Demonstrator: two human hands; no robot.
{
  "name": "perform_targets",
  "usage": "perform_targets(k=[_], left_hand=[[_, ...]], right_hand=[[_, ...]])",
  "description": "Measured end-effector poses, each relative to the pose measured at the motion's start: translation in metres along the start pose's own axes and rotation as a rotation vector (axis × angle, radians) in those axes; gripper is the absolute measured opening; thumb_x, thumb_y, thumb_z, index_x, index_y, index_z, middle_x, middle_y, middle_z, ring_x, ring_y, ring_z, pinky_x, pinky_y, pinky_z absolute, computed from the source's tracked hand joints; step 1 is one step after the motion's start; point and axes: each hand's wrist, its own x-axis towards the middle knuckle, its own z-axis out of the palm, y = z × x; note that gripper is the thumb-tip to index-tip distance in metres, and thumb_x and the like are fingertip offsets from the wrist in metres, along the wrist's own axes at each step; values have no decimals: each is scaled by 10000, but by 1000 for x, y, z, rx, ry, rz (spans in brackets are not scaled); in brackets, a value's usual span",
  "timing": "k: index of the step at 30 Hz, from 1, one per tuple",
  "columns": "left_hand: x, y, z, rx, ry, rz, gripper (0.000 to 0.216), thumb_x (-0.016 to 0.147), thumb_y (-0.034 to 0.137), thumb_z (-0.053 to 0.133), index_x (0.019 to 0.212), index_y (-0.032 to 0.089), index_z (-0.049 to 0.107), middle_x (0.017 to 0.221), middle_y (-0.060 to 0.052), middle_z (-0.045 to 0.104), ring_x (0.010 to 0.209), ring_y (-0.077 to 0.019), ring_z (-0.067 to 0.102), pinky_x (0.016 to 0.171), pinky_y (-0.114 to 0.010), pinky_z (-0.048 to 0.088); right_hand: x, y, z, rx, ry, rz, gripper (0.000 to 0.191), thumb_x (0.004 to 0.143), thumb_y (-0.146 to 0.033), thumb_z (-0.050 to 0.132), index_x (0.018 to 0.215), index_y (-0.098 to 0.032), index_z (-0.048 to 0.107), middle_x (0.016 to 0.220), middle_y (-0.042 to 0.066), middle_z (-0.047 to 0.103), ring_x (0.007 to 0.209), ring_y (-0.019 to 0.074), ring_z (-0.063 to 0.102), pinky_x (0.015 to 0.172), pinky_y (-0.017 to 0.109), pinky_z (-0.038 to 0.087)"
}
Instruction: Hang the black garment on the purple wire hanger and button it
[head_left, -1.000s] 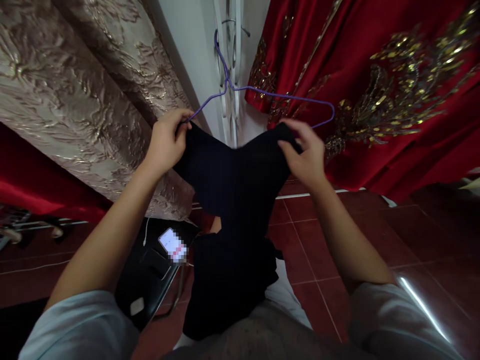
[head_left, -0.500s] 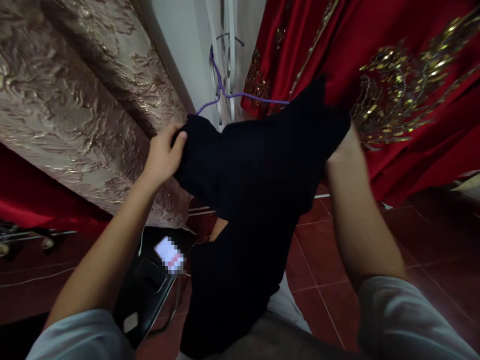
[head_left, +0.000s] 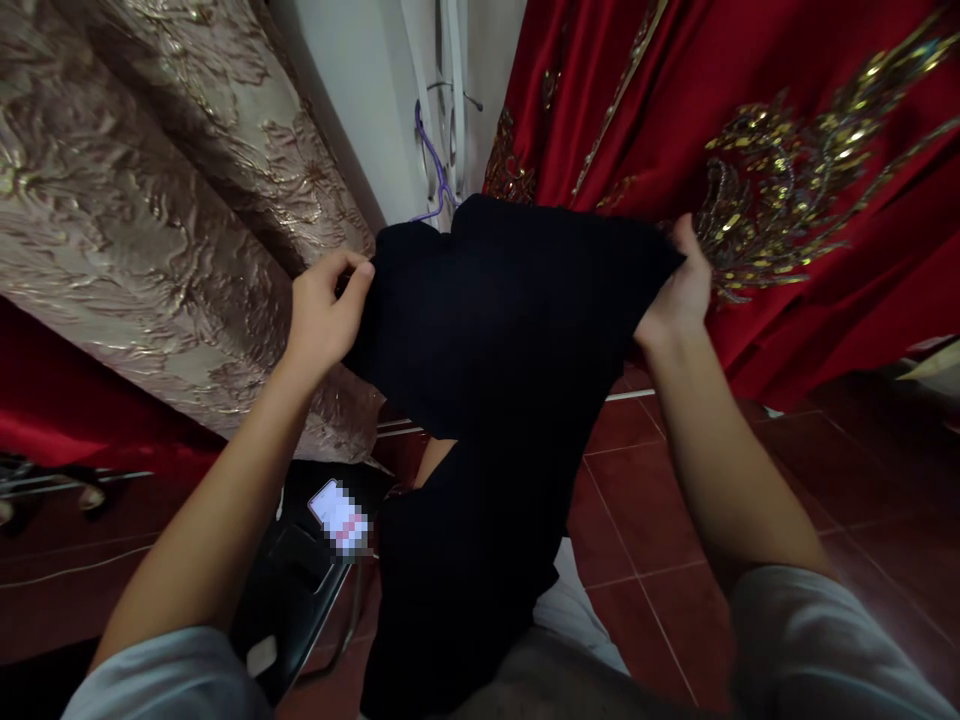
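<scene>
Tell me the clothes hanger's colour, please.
The clothes hanger is purple, as the head view shows.

Looks like matt cloth on the black garment (head_left: 495,330)! Gleams smooth on red fabric (head_left: 637,130), glints rough on pale drapery (head_left: 225,310)!

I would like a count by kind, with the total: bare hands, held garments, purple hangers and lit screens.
Left hand and right hand: 2
Dark garment: 1
Purple hanger, partly covered: 1
Lit screen: 1
Total: 5
</scene>
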Motion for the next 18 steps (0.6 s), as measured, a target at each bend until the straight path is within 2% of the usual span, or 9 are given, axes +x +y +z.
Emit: perform_targets(k=[1,3,6,8,10,12,14,16,18], left_hand=[[3,2,4,-23,11,-17,322,999,468,585,836,201,657,799,-25,657,861,-218,665,902,-357,535],[11,3,13,-64,50,-36,382,985,520,599,772,203,611,740,-18,614,850,-220,657,884,-354,537],[29,-8,24,-68,105,-18,366,930,503,673,744,208,560,741,-13,596,885,-225,658,896,-359,537],[37,-18,27,-53,109,0,322,894,445,708,747,210,544,754,-11,603,909,-227,663,917,-367,537],[38,-26,27,-56,89,12,229,883,379,696,795,212,567,805,-21,637,941,-229,669,937,-377,539],[31,-27,25,-92,76,40,119,887,320,643,852,215,598,890,-39,679,973,-228,676,955,-388,544],[18,-21,22,-143,43,89,73,880,279,592,846,217,611,955,-55,708,996,-226,685,984,-406,548],[3,-6,19,-188,-11,130,104,862,274,587,775,218,600,965,-62,721,998,-225,697,1029,-437,546],[-11,15,17,-242,-46,157,184,854,323,628,709,222,576,943,-58,722,982,-227,711,1075,-476,536]], right_hand=[[5,-5,1,-116,-21,-48,479,916,-610,574,999,-177,762,1112,122,757,1285,262,606,970,458,519],[14,-17,9,-373,-62,-176,625,874,-693,495,1130,-191,764,1073,98,770,1331,267,581,938,465,509],[15,-31,32,-637,-79,-325,826,911,-778,236,1306,-223,703,1106,58,766,1293,281,608,890,483,507],[4,-33,46,-760,-70,-370,931,936,-805,77,1266,-218,720,1079,68,769,1192,287,667,857,490,516],[-13,-29,53,-743,-183,-277,1013,923,-851,34,1147,-175,754,987,109,772,1056,291,720,826,490,547],[-29,-18,53,-613,-488,-37,987,899,-897,149,1039,-142,771,901,141,767,942,292,745,816,491,586],[-40,0,50,-539,-747,139,831,886,-860,380,1017,-140,774,902,144,768,912,280,751,861,484,605],[-46,23,47,-643,-762,87,617,875,-688,603,1129,-145,751,1029,148,767,999,278,739,968,498,582],[-49,47,48,-844,-652,-128,631,829,-490,720,1344,-132,650,1304,189,683,1228,318,655,1111,543,493]])
